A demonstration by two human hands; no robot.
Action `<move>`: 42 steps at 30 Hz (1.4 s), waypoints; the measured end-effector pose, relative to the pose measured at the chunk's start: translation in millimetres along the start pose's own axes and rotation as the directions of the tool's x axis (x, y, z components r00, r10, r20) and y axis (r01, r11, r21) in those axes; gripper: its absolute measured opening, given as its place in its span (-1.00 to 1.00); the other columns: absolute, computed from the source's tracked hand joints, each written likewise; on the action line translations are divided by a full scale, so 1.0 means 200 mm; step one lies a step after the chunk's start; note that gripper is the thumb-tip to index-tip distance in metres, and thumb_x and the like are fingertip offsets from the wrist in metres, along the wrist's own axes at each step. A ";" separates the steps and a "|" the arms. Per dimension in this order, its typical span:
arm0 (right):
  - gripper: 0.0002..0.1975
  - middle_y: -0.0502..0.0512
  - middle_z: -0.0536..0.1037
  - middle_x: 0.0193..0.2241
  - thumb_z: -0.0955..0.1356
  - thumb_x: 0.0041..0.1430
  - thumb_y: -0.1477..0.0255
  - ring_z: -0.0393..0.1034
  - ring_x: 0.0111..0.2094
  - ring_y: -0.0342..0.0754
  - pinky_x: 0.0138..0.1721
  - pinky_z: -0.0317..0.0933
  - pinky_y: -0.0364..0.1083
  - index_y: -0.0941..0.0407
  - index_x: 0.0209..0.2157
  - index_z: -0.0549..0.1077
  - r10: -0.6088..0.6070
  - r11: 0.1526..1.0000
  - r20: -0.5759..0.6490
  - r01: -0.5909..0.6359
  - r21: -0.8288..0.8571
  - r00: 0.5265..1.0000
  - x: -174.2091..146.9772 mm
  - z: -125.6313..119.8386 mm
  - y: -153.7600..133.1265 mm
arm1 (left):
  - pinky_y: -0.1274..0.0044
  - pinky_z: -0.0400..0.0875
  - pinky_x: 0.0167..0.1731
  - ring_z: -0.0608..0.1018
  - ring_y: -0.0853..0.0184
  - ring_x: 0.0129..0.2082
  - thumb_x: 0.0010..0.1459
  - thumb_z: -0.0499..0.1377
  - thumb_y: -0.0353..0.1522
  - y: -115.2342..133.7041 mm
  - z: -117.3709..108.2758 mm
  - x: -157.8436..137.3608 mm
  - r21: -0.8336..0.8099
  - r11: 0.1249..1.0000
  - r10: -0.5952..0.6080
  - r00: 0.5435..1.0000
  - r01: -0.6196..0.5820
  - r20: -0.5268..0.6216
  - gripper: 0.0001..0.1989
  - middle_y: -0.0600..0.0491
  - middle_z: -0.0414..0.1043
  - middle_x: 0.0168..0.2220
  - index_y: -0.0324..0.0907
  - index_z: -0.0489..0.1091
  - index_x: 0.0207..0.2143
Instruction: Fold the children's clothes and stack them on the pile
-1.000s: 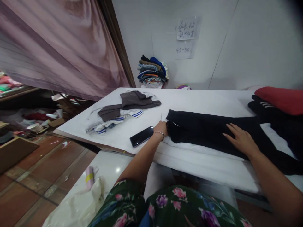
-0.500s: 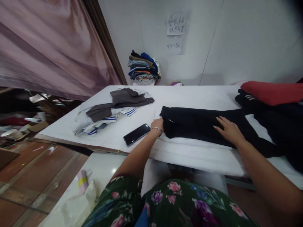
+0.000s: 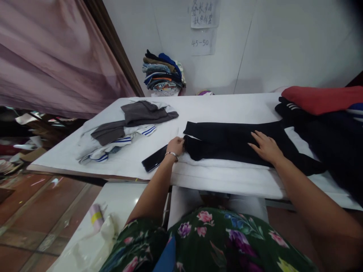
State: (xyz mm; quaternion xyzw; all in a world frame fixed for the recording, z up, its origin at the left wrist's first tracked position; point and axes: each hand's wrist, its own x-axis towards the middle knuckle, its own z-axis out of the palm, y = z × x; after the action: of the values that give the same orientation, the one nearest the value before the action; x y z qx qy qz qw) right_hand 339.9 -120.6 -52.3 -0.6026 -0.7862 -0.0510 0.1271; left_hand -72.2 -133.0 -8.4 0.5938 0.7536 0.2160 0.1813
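Left hand (image 3: pixel 176 145) pinches the end of the black trousers (image 3: pixel 227 141), laid flat mid-table. Right hand (image 3: pixel 265 147) is open, palm pressing the cloth, gripping nothing. Risk, I'd judge: phone (image 3: pixel 154 159), at 7 o'clock of the left hand, nr the table (image 3: pixel 221 109) edge, could get knocked off. Fabric soft, matte; phone glossy, hard.

The black trousers (image 3: pixel 227 141) lie flat and folded lengthwise on the white table (image 3: pixel 227 107), running from nine o'clock towards three o'clock. Their end at nine o'clock sits bunched and slightly crumpled, just beside a dark phone (image 3: pixel 154 158); the far end spreads wider towards three o'clock.
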 end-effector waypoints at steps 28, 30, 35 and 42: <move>-0.40 0.24 0.19 0.23 0.08 0.27 0.10 0.06 0.24 0.15 0.14 0.08 0.19 0.13 0.22 0.17 -0.013 1.000 -0.058 0.012 -0.023 0.998 -0.01 0.02 -0.02 | 0.46 0.31 -0.35 0.55 0.20 -0.26 0.27 -0.07 -0.29 -0.12 -0.01 -0.30 0.383 0.922 -0.037 0.998 0.050 -0.041 -0.77 -0.01 0.51 -0.23 -0.10 0.35 -0.18; -0.40 0.25 0.18 0.24 0.08 0.27 0.10 0.06 0.23 0.15 0.14 0.09 0.20 0.14 0.22 0.17 -0.020 0.999 -0.060 0.018 -0.026 0.998 -0.01 0.02 -0.02 | 0.47 0.30 -0.36 0.54 0.21 -0.25 0.27 -0.07 -0.29 -0.13 -0.02 -0.29 0.377 0.925 -0.013 0.998 0.037 -0.065 -0.76 -0.01 0.49 -0.21 -0.10 0.37 -0.23; -0.39 0.26 0.18 0.23 0.08 0.27 0.09 0.05 0.24 0.16 0.13 0.09 0.21 0.14 0.22 0.17 -0.024 0.999 -0.061 0.022 -0.026 0.998 -0.01 0.04 -0.02 | 0.51 0.31 -0.26 0.48 0.30 -0.19 0.30 -0.10 -0.31 -0.07 -0.11 -0.26 0.248 0.961 0.185 0.950 -0.121 -0.251 -0.73 0.00 0.45 -0.22 -0.13 0.38 -0.29; -0.39 0.23 0.20 0.23 0.07 0.26 0.09 0.06 0.24 0.14 0.13 0.10 0.19 0.10 0.23 0.15 -0.021 1.000 -0.069 0.019 -0.023 0.997 0.00 0.06 0.00 | 0.49 0.30 -0.10 0.41 0.25 -0.02 0.23 0.03 -0.31 0.19 -0.08 0.01 0.259 0.926 0.321 0.935 -0.275 -0.154 -0.78 -0.03 0.41 -0.06 -0.12 0.39 -0.13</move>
State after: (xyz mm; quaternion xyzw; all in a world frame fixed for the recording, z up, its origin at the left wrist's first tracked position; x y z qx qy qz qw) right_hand 337.8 -118.7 -63.5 -0.5939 -0.7868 -0.0816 0.1469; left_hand -50.1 -126.0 24.5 0.6952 0.6881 0.2079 0.0013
